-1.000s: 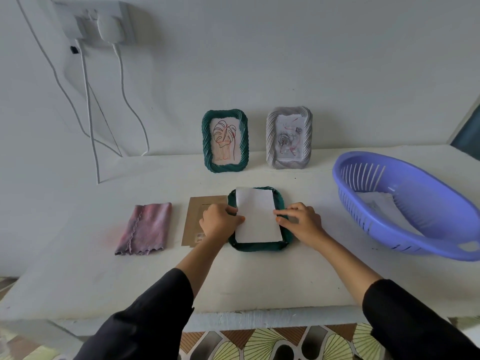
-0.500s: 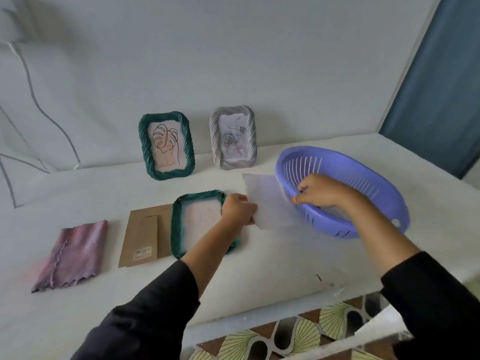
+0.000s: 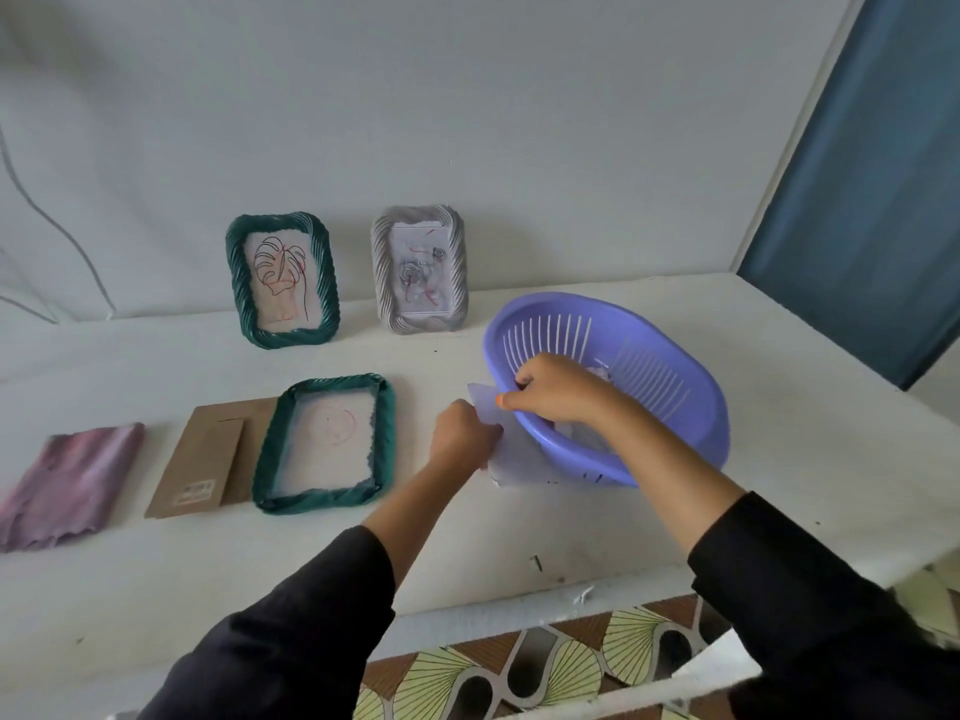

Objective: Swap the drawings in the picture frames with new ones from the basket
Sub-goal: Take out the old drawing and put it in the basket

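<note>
Sheet [image 3: 514,452] now closer, perhaps against basket [image 3: 649,374]

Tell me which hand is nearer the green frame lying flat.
Left. The left hand holds a paper sheet just right of the flat green frame; the right hand is farther right, at the purple basket.

The person's clothing shows only as two black long sleeves of soft, matte cloth. The left sleeve [image 3: 270,636], at 7 o'clock in the view, hangs loose and wide and ends in a plain edge partway along the forearm; the right sleeve [image 3: 810,605], at 5 o'clock, ends the same way. Beyond both cuffs the forearms, wrists, left grip [image 3: 462,433] and right grip [image 3: 556,389] are bare.
</note>
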### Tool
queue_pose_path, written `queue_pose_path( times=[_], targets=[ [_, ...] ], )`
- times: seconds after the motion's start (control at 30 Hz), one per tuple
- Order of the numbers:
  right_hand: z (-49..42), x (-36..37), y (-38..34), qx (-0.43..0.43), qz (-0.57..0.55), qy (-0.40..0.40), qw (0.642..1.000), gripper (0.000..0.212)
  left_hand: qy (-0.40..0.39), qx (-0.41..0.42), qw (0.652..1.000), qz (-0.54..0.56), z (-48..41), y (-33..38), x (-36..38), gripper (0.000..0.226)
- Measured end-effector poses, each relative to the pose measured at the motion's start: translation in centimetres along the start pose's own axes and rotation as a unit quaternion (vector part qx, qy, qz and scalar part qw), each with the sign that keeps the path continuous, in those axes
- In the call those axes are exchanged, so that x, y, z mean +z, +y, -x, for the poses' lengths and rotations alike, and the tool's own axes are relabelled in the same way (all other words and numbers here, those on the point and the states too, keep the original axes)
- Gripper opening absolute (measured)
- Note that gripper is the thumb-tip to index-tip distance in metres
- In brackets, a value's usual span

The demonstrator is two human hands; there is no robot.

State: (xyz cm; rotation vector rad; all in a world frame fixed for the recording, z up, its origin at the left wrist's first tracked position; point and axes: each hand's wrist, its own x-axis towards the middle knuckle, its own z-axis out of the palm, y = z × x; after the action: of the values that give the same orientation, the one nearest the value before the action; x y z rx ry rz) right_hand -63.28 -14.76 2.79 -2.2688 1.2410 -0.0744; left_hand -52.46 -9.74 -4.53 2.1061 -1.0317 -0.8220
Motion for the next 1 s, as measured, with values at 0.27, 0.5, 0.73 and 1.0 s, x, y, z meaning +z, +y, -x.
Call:
queue_pose_path(
  times=[0.27, 0.5, 0.73, 1.0],
  targets=[
    [-0.8, -3.1, 5.8, 0.210, 0.107, -0.011, 0.972, 0.059, 0.029, 0.116, 0.988, 0.098, -0.6, 3.8, -2.0, 0.051],
    [-1.2, -1.5, 6.9, 0.274, 0.169, -0.104, 0.941, 0.071, -0.011, 0.126, 0.991, 0.041, -0.9, 4.5, -2.0, 0.052],
    [-0.7, -2.3, 6.9, 0.275, 0.189, 0.012, 0.943, 0.035, -0.013, 0.137, 0.990, 0.015, -1.2, 4.3, -2.2, 0.051],
    [2.9, -5.7, 1.9, 0.223, 0.182, 0.090, 0.953, 0.024, 0.076, 0.189, 0.974, 0.098, 0.2, 5.1, -4.0, 0.038]
  ],
)
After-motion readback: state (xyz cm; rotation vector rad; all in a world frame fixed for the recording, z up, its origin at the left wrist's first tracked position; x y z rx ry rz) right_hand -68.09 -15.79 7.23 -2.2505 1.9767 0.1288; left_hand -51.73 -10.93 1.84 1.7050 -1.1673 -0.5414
